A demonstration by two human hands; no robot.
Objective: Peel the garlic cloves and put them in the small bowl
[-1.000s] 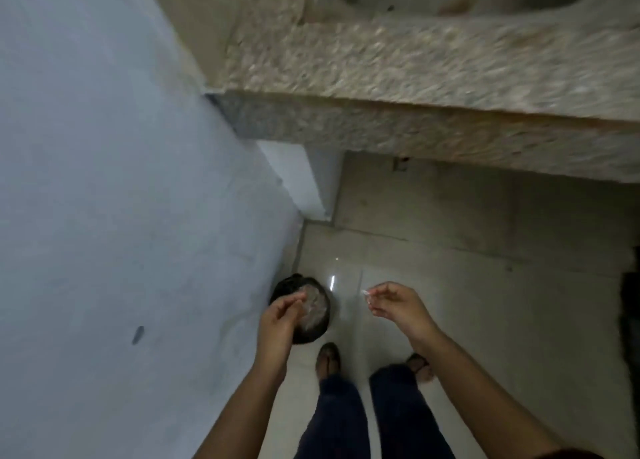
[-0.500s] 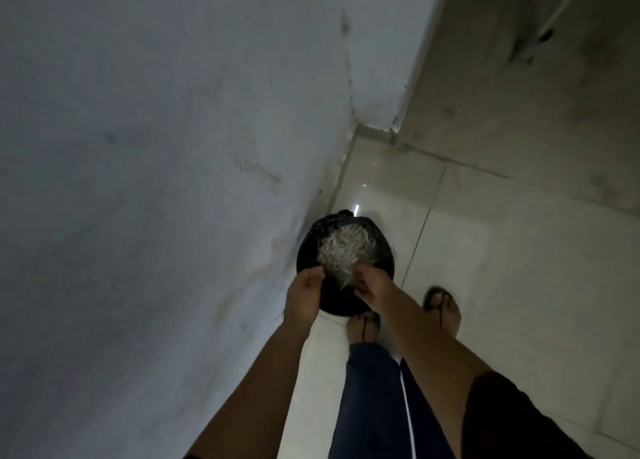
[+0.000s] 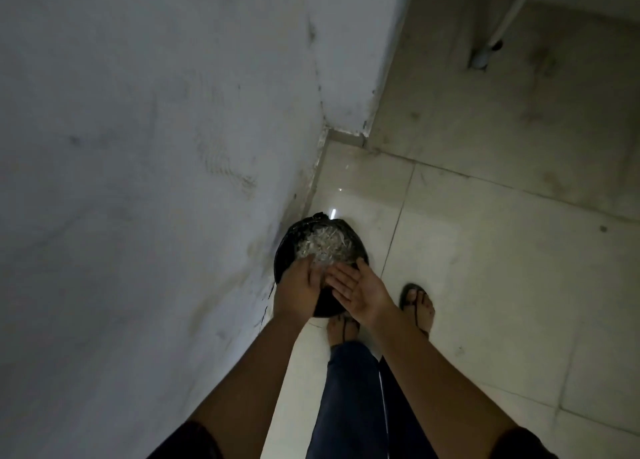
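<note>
- Right hand [image 3: 353,287] lies spread, palm turned up and to the left, fingers straight and loose, grasping nothing.
- Left hand [image 3: 296,290] shows its back to the camera, fingers reaching forward fairly straight with nothing gripped in them; its palm side is hidden.
- Fingertips of the right hand meet the fingers of the left, and both hands hover over the near half of a round black bin lined with a dark plastic bag [image 3: 282,251].
- A heap of pale, papery shredded scraps [image 3: 325,244] fills the far part of the bin, just beyond the fingertips; it is too dim to tell whether any scrap sits between the hands.
- The bin stands on the glossy beige tiled floor [image 3: 485,251], tight against the scuffed grey-white wall [image 3: 138,147] near a corner.
- Below the hands are dark blue trousers [image 3: 349,406] and two feet in dark thong sandals [image 3: 417,306], the left one partly behind the bin.
- A thin white pipe [image 3: 512,8] slants down to the floor at the top right.
</note>
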